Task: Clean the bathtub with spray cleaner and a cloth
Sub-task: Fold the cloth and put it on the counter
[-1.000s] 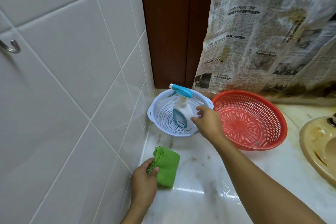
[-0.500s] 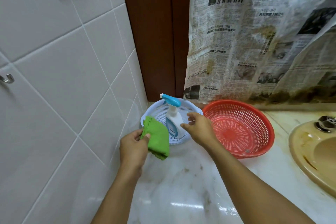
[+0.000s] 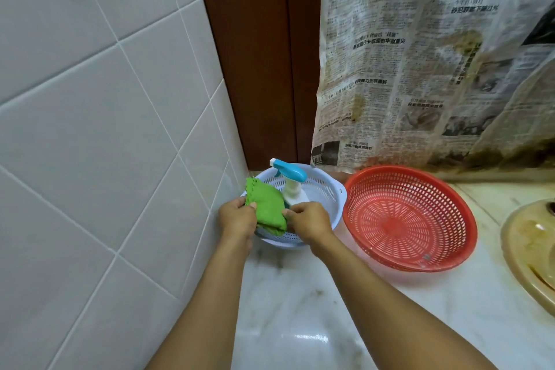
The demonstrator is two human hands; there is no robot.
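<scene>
Green cloth now above white basket, left hand and right hand both pinching it

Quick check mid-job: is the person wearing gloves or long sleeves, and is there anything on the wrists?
No gloves: the left hand and the right hand are both bare. The forearms are bare too, with no sleeve in view down to the frame's lower edge. No watch, bracelet or band shows on either wrist, and no rings are visible.

White tiled wall, glossy marble counter
</scene>
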